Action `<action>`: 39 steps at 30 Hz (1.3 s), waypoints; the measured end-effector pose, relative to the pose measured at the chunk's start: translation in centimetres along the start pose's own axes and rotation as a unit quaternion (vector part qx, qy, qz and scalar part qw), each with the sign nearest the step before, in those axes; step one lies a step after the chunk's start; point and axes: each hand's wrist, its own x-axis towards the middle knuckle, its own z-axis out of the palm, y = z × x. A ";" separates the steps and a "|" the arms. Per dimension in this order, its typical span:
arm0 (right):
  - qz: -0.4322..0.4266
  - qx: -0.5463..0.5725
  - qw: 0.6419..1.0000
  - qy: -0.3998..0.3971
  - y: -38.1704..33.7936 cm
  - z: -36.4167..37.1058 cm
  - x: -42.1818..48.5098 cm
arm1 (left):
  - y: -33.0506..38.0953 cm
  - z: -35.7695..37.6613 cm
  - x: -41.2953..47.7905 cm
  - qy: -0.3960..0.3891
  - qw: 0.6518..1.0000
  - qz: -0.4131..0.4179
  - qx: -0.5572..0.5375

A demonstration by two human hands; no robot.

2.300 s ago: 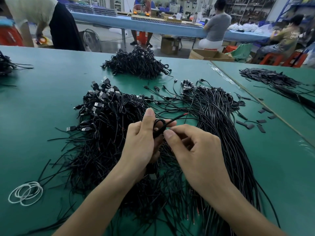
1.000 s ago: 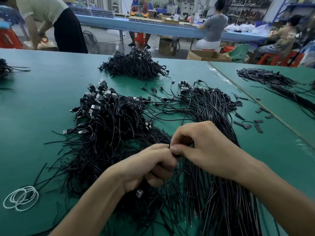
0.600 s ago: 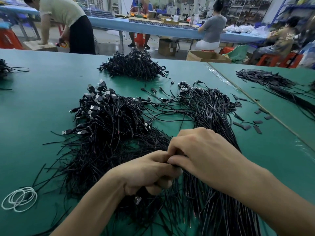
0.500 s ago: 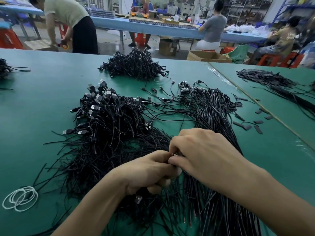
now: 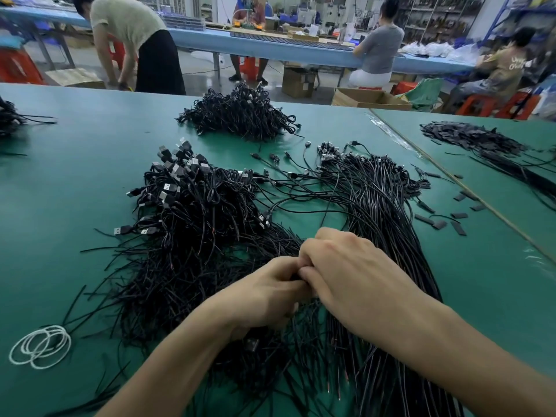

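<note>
My left hand (image 5: 264, 293) and my right hand (image 5: 349, 272) meet knuckle to knuckle low over a heap of thin black USB cables (image 5: 192, 212) on the green table (image 5: 60, 182). Both hands have their fingers curled around a small coiled black cable (image 5: 294, 277), which is almost wholly hidden between them. A USB plug (image 5: 252, 345) hangs below my left hand. A long straight bundle of black cables (image 5: 379, 206) runs under my right wrist.
A second heap of tied cables (image 5: 240, 115) lies at the back. White rubber bands (image 5: 40, 346) sit at the near left. Small black sleeves (image 5: 439, 219) are scattered at the right, near a table seam. Several people work at a blue bench behind.
Since 2.3 s ago my hands dropped from chest height onto the heap and closed together over the coiled cable. In the last second they have barely moved. The standing person at the back stepped right.
</note>
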 end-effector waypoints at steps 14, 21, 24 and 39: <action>0.081 0.392 0.887 0.231 1.8 2.4 0.9 | 0.0 0.3 1.1 0.161 0.962 0.171 -0.140; 0.065 0.562 0.811 0.149 1.9 2.0 0.7 | -0.4 -0.5 0.7 0.333 0.906 0.244 0.092; 0.088 0.580 0.802 0.114 2.5 1.8 0.7 | 0.3 -0.1 0.6 0.258 0.939 0.226 0.013; 0.194 0.668 0.712 0.096 3.0 2.3 1.4 | 0.9 0.7 -0.1 0.277 0.907 0.296 0.115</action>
